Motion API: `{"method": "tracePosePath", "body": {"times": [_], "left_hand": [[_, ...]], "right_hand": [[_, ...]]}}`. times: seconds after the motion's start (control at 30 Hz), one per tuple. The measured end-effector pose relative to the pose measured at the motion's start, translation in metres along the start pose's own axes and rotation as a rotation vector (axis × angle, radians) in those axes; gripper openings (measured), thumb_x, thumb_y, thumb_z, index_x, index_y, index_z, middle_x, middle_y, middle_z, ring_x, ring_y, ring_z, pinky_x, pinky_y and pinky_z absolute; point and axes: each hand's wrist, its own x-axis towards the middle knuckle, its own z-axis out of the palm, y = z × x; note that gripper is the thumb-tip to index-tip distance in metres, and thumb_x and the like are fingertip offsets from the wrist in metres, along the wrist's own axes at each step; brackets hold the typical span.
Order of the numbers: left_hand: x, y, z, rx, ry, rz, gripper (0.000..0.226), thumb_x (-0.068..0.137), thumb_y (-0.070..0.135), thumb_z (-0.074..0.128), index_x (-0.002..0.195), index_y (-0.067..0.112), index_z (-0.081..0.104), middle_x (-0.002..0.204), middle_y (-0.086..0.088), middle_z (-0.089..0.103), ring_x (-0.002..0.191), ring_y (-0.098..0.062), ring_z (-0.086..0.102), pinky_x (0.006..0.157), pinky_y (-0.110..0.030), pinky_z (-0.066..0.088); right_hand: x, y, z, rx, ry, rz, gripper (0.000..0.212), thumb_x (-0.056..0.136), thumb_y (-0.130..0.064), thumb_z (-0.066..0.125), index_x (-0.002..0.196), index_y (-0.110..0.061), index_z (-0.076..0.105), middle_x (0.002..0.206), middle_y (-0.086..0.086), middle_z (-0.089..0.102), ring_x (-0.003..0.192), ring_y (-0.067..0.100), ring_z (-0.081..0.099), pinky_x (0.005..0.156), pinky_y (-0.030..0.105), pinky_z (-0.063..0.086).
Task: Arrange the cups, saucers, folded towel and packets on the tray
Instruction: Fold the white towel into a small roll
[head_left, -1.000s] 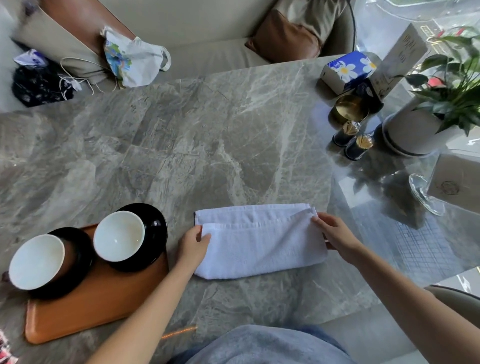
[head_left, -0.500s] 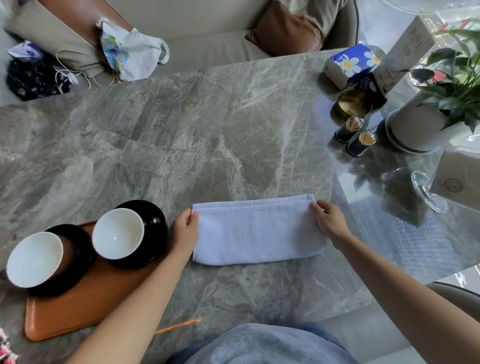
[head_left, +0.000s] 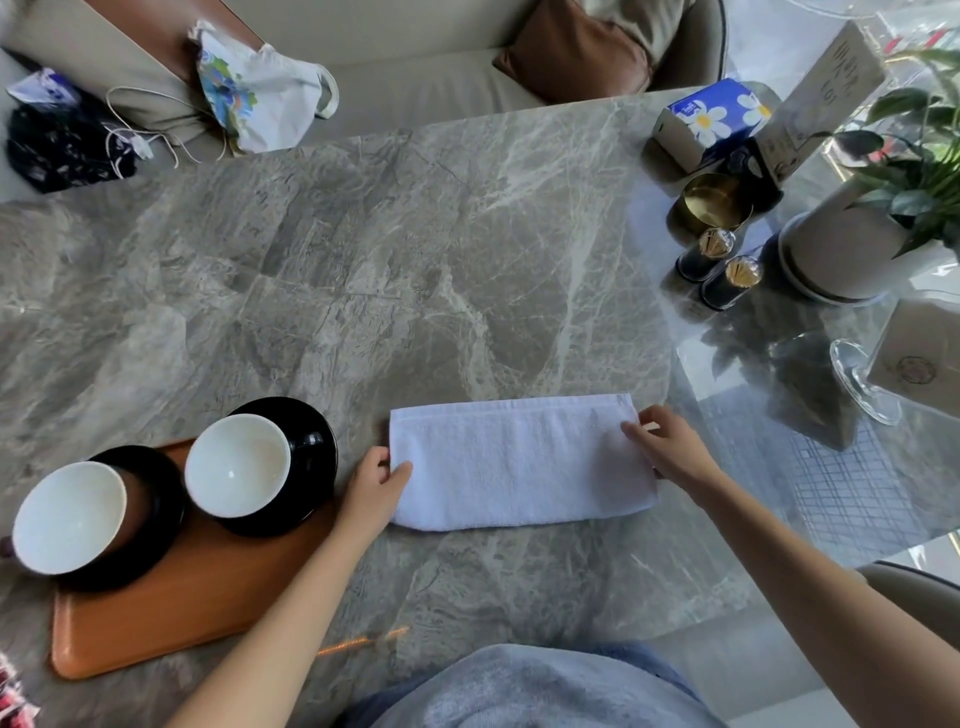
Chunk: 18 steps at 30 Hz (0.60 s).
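A grey marble table (head_left: 363, 260) fills the view, and a beige sofa (head_left: 441, 78) stands behind its far edge. The left hand (head_left: 371, 493) pinches the left short edge of the folded white towel (head_left: 519, 462), thumb on top. The right hand (head_left: 670, 447) grips the right short edge, with the fingers lying on the cloth. The towel lies flat on the table, near the front edge, with its long side parallel to that edge.

Just left of the left hand is the orange tray (head_left: 171, 613). On it stand two black saucers, each with a white cup: the nearer cup (head_left: 236, 473) sits on a saucer (head_left: 306, 441) that hangs over the right edge of the tray, and the other cup (head_left: 67, 517) is at the left end. The front half of the tray is bare.

Beyond the towel, the middle of the table is wide and open. At the far right corner stand a tissue box (head_left: 711, 119), a golden bowl (head_left: 714, 202), two dark toothpick holders (head_left: 719, 270) and a potted plant (head_left: 852, 249).
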Motion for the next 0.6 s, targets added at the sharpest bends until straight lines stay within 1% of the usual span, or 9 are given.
{"method": "tracePosePath", "body": {"times": [0.07, 0.13, 0.23, 0.37, 0.43, 0.5, 0.53, 0.57, 0.6], "left_hand": [[-0.010, -0.008, -0.002, -0.006, -0.022, -0.013, 0.016, 0.090, 0.009, 0.052, 0.101, -0.003, 0.053, 0.085, -0.019, 0.062, 0.077, -0.022, 0.053, 0.069, -0.032, 0.037], [-0.019, -0.015, -0.002, 0.003, -0.010, -0.008, 0.009, 0.090, 0.005, 0.051, 0.095, -0.002, 0.052, 0.071, -0.014, 0.056, 0.067, -0.019, 0.046, 0.062, -0.030, 0.032], [-0.024, -0.022, 0.000, 0.055, 0.028, 0.034, 0.003, 0.089, 0.003, 0.052, 0.092, 0.002, 0.052, 0.058, -0.005, 0.046, 0.057, -0.019, 0.039, 0.055, -0.030, 0.028], [-0.024, -0.022, 0.002, 0.217, 0.101, 0.108, 0.010, 0.086, 0.004, 0.055, 0.096, 0.002, 0.054, 0.057, -0.002, 0.045, 0.056, -0.021, 0.043, 0.056, -0.031, 0.032], [-0.029, -0.018, 0.005, 0.283, 0.178, 0.151, 0.022, 0.083, 0.006, 0.059, 0.104, 0.004, 0.052, 0.072, -0.003, 0.055, 0.071, -0.026, 0.053, 0.065, -0.035, 0.041], [-0.036, -0.015, 0.011, 0.421, 0.298, 0.289, 0.039, 0.080, 0.010, 0.063, 0.117, 0.007, 0.050, 0.105, -0.007, 0.060, 0.098, -0.028, 0.055, 0.083, -0.040, 0.043], [-0.038, -0.012, 0.017, 0.515, 0.332, 0.393, 0.046, 0.080, 0.012, 0.064, 0.124, 0.010, 0.048, 0.123, -0.007, 0.056, 0.112, -0.026, 0.052, 0.092, -0.042, 0.040], [-0.038, -0.007, 0.025, 0.600, 0.320, 0.497, 0.052, 0.082, 0.016, 0.062, 0.131, 0.013, 0.044, 0.138, -0.005, 0.049, 0.125, -0.025, 0.046, 0.101, -0.044, 0.035], [-0.037, -0.001, 0.035, 0.680, 0.257, 0.589, 0.057, 0.085, 0.019, 0.057, 0.138, 0.016, 0.038, 0.149, -0.001, 0.038, 0.136, -0.022, 0.035, 0.109, -0.045, 0.027]], "right_hand": [[-0.008, 0.010, -0.005, -0.078, -0.050, -0.046, 0.012, 0.086, -0.026, 0.063, 0.091, -0.016, 0.057, 0.081, 0.000, 0.066, 0.075, 0.018, 0.063, 0.060, 0.031, 0.049], [-0.017, 0.022, -0.007, -0.134, -0.081, -0.077, 0.011, 0.085, -0.024, 0.065, 0.088, -0.017, 0.057, 0.073, 0.000, 0.068, 0.064, 0.015, 0.062, 0.052, 0.027, 0.045], [-0.024, 0.037, -0.009, -0.174, -0.089, -0.081, 0.011, 0.085, -0.021, 0.066, 0.086, -0.021, 0.055, 0.056, 0.000, 0.066, 0.047, 0.009, 0.053, 0.050, 0.029, 0.040], [-0.029, 0.042, -0.006, -0.222, -0.041, -0.040, 0.013, 0.086, -0.026, 0.064, 0.088, -0.025, 0.051, 0.063, 0.001, 0.067, 0.059, 0.021, 0.060, 0.055, 0.037, 0.046], [-0.033, 0.036, -0.004, -0.300, 0.084, -0.085, 0.016, 0.085, -0.030, 0.062, 0.094, -0.024, 0.050, 0.075, -0.002, 0.065, 0.070, 0.022, 0.061, 0.058, 0.037, 0.047], [-0.037, 0.027, 0.007, -0.452, 0.277, -0.314, 0.025, 0.084, -0.029, 0.062, 0.105, -0.022, 0.052, 0.099, 0.001, 0.064, 0.092, 0.025, 0.057, 0.070, 0.036, 0.047], [-0.040, 0.019, 0.017, -0.521, 0.318, -0.452, 0.031, 0.084, -0.028, 0.062, 0.113, -0.020, 0.053, 0.112, 0.004, 0.062, 0.103, 0.027, 0.055, 0.080, 0.038, 0.047], [-0.043, 0.009, 0.031, -0.569, 0.304, -0.565, 0.038, 0.086, -0.029, 0.061, 0.121, -0.018, 0.052, 0.126, 0.006, 0.058, 0.116, 0.030, 0.051, 0.093, 0.041, 0.044], [-0.043, -0.002, 0.047, -0.606, 0.238, -0.650, 0.045, 0.089, -0.031, 0.057, 0.131, -0.017, 0.048, 0.141, 0.007, 0.049, 0.130, 0.030, 0.043, 0.105, 0.044, 0.035]]}}
